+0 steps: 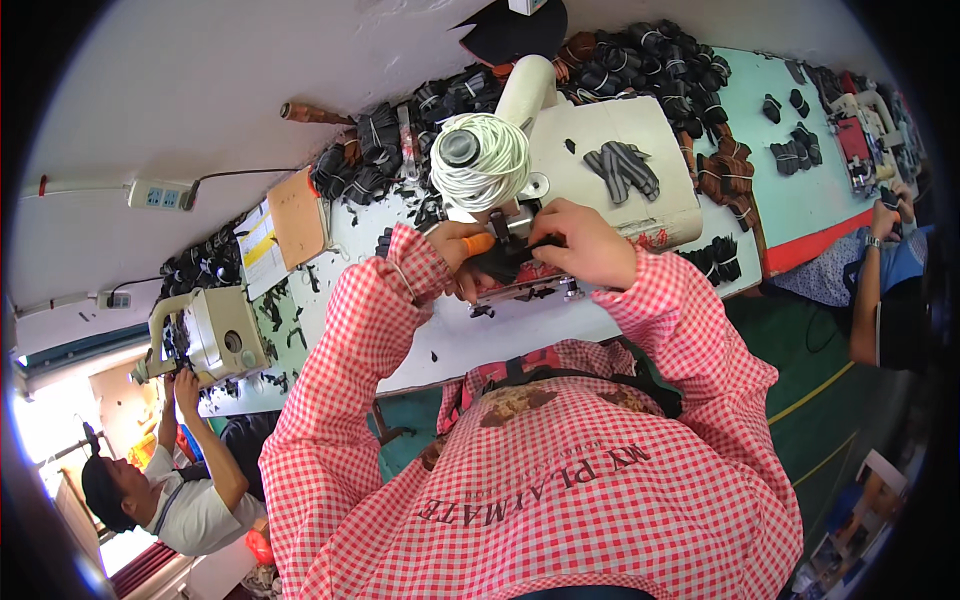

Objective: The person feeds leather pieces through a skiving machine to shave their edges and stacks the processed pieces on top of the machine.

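A white bench machine (612,130), like a sewing or leather-skiving machine, stands in front of me with a coil of white cord (480,165) over its arm. My right hand (592,243) is at the right of its metal head (515,226), thumb and fingers pinched on a thin black strip (540,248). Left of the head is my left hand (457,256), fingers curled in and an orange cover (478,243) on one of them. What those fingers press or hold is hidden. Beside my right hand, several dark grey strips (622,170) lie on the machine's flat top.
Rubber-banded black bundles (655,65) crowd the table's back, with brown ones (727,172) at the right. A clipboard (298,218), a screwdriver (312,113) and black scraps lie at the left. A person (190,500) works at another machine (222,340); another person's arm (868,295) is at the right.
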A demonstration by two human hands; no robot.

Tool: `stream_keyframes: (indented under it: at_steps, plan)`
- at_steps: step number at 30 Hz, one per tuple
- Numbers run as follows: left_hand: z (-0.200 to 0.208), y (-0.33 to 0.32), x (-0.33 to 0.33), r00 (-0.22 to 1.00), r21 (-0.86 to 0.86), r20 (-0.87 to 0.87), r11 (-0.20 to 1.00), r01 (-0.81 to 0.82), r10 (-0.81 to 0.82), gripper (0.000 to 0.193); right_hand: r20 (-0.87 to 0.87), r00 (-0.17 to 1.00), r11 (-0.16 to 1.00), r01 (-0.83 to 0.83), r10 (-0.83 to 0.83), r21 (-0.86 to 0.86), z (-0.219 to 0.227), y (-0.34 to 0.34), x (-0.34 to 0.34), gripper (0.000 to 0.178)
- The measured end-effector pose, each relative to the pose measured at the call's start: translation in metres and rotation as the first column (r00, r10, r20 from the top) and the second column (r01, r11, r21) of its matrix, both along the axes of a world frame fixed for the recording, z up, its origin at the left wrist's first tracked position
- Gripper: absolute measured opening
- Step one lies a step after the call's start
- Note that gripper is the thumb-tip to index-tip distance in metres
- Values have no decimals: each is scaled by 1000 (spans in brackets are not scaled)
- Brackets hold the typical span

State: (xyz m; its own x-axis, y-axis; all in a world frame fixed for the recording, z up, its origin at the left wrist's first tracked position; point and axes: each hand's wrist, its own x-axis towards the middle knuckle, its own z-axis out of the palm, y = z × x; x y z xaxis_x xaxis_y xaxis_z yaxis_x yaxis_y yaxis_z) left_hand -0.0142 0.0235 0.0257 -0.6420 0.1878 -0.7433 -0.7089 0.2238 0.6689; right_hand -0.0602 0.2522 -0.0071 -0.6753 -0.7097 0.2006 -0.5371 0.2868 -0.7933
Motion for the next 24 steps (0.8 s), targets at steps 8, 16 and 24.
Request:
stream_keyframes:
  at_steps: [8, 16, 24]
  plan:
    - [-9, -10, 12, 997, -86, -27, 994, -69, 67, 30, 309, 945, 983, 51, -105, 176, 15, 1, -2, 18]
    - [-4, -9, 4, 992, 65, 90, 994, 83, -88, 29, 106, 985, 981, 122, -139, 154, 9, -16, 6, 17]
    - [-9, 4, 2, 996, 4, 54, 998, 68, -68, 31, 47, 999, 992, -10, 4, 124, 10, -8, 3, 20]
